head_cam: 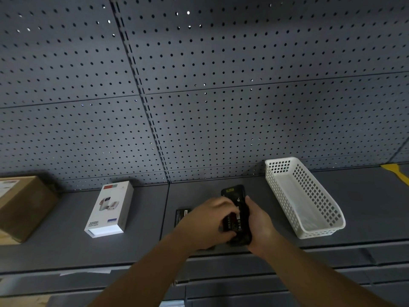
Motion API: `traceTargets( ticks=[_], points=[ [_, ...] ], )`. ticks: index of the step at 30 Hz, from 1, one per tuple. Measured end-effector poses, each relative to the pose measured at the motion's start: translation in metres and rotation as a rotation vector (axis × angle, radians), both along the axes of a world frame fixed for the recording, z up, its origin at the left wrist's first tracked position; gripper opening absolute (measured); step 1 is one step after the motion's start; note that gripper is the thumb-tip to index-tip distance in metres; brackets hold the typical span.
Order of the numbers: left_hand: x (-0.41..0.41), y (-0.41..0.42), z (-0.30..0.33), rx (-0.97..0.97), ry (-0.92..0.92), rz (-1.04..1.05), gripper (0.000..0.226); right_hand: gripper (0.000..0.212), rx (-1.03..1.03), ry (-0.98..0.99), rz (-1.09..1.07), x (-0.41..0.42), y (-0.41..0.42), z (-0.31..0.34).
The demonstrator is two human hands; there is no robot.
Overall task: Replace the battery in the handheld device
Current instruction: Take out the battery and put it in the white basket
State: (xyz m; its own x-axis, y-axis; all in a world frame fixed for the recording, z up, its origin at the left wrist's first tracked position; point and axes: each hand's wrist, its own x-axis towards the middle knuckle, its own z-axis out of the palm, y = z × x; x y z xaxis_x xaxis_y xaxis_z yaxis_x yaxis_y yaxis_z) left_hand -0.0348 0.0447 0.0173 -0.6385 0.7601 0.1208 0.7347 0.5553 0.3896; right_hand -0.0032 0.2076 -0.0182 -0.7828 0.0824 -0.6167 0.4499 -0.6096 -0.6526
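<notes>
A black handheld device (235, 193) lies back-up on the grey shelf (143, 244), its long side pointing away from me. My right hand (259, 224) grips its right edge, thumb along the side. Over its middle, my left hand (208, 220) has its fingertips on a black battery (232, 222) with white print that sits in or over the device's back; whether it is seated I cannot tell. A second flat black battery (182, 214) lies on the shelf just left of my left hand, partly hidden by it.
A white perforated plastic basket (318, 227) stands right of the device. A white power-bank box (108, 209) and a brown cardboard box (24, 207) sit to the left. A yellow tool (396, 171) lies far right. Grey pegboard (199, 96) rises behind the shelf.
</notes>
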Motion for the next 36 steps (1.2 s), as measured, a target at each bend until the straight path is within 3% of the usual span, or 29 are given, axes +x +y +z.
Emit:
traceTargets(
  ticks=[8,25,30,36],
  points=[
    [0.011,0.009,0.008,-0.045,0.07,0.015,0.051,0.059,0.025,0.015,0.023,0.003,0.001,0.004],
    [0.009,0.0,0.014,-0.004,-0.041,-0.017,0.054,0.056,0.059,0.013,0.006,0.004,0.0,0.006],
    [-0.001,-0.001,0.025,0.079,-0.044,0.077,0.053,0.06,0.046,0.028,-0.002,0.009,0.008,0.017],
    [-0.021,0.017,0.036,0.036,-0.017,0.113,0.055,0.066,0.024,0.046,-0.093,0.021,0.042,0.024]
  ],
)
